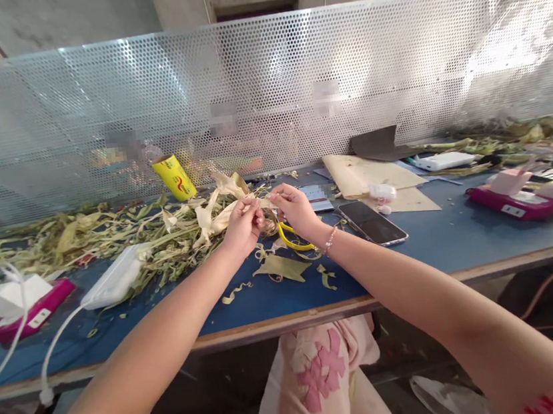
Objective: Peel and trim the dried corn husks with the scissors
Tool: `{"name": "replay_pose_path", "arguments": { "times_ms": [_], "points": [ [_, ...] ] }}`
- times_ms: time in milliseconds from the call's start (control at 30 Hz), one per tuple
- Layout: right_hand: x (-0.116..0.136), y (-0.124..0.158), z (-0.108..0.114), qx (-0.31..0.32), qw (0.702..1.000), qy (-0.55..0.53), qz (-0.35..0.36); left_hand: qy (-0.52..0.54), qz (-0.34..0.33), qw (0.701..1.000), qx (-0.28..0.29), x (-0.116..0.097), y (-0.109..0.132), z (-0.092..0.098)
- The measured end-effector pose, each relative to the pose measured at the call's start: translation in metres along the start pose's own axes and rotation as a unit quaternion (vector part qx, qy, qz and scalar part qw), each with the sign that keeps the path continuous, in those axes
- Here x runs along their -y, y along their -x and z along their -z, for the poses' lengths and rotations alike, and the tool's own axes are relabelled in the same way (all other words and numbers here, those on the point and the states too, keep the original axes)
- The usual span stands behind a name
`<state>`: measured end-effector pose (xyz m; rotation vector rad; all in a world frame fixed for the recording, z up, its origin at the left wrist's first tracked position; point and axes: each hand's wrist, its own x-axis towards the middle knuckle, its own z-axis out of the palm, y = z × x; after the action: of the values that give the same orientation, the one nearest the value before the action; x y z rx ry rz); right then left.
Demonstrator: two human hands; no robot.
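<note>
My left hand (pixel 245 226) and my right hand (pixel 295 210) meet over the middle of the table, fingers pinched. Between them is a small pale strip of dried husk (pixel 266 204), gripped at either end. Under my right hand lies a tool with yellow loop handles (pixel 295 239), its other end hidden. Larger cream husks (pixel 207 217) rest just left of my left hand. A flat greenish husk piece (pixel 283 268) and a curled shred (pixel 236 292) lie on the blue table nearer to me.
Dried leaves (pixel 108 231) are heaped on the left, with a yellow tube (pixel 175 178) behind. A phone (pixel 373 222) and brown paper (pixel 368 174) lie to the right. Pink power strips (pixel 515 203) with cables sit at both sides. A perforated metal screen (pixel 269 67) rises behind.
</note>
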<state>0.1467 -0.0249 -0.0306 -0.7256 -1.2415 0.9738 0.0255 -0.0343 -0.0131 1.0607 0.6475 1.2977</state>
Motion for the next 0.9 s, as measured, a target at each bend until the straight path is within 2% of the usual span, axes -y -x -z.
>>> {"name": "replay_pose_path", "arguments": {
  "times_ms": [167,333,500,700,900],
  "points": [
    [0.004,0.003,-0.006,-0.031,0.998,-0.053,-0.018,0.019,-0.013,1.000,-0.006,0.001,-0.001,-0.001],
    [0.009,0.003,-0.007,-0.056,0.992,-0.097,-0.053,-0.017,-0.052,0.998,0.012,0.003,0.000,-0.003],
    [0.011,0.003,-0.004,-0.002,0.992,-0.108,-0.064,0.003,-0.051,0.999,0.008,0.001,-0.003,0.000],
    [0.012,0.006,-0.005,0.026,0.991,-0.120,-0.058,0.028,-0.034,0.999,0.004,-0.003,-0.009,0.006],
    [0.018,0.005,0.000,0.054,0.988,-0.130,-0.066,0.007,-0.035,0.999,0.023,-0.012,-0.009,0.010]
  ]
}}
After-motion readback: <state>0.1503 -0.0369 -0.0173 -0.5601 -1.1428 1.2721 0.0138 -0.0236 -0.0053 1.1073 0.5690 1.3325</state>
